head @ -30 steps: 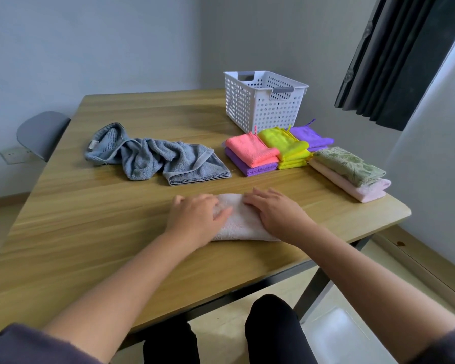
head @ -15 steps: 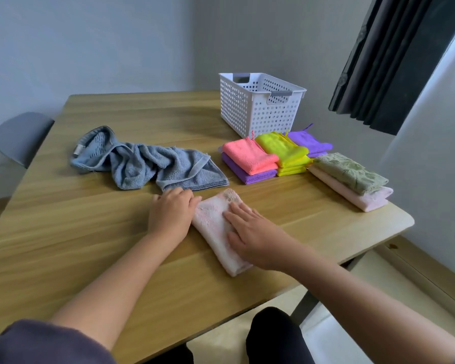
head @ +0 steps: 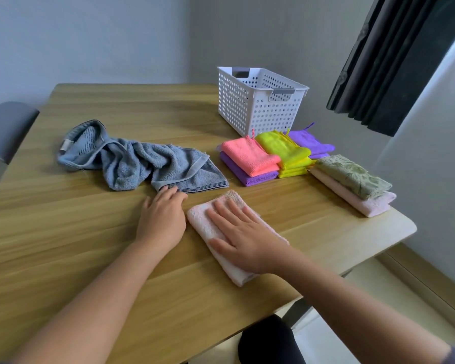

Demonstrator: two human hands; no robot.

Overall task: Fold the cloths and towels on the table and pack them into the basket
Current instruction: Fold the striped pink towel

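Pink towel (head: 200,219): folded, lying on the table (head: 63,245), near right part.
Right hand (head: 242,237): flat on it, fingers straight, slightly spread, pressing down.
Left hand (head: 162,219): fingers together, tips touching the grey towel (head: 132,164) hem.
Basket (head: 258,109): far right, upright.

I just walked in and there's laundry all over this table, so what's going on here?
A person is folding cloths at a wooden table. The right hand lies flat on a folded pale pink towel. The left hand rests on the table beside it, fingertips at the hem of the crumpled grey-blue towel, the one piece not yet folded. Folded piles, the coral cloth, yellow-green cloths and green towel among them, sit beside the white basket, in which no cloth shows.
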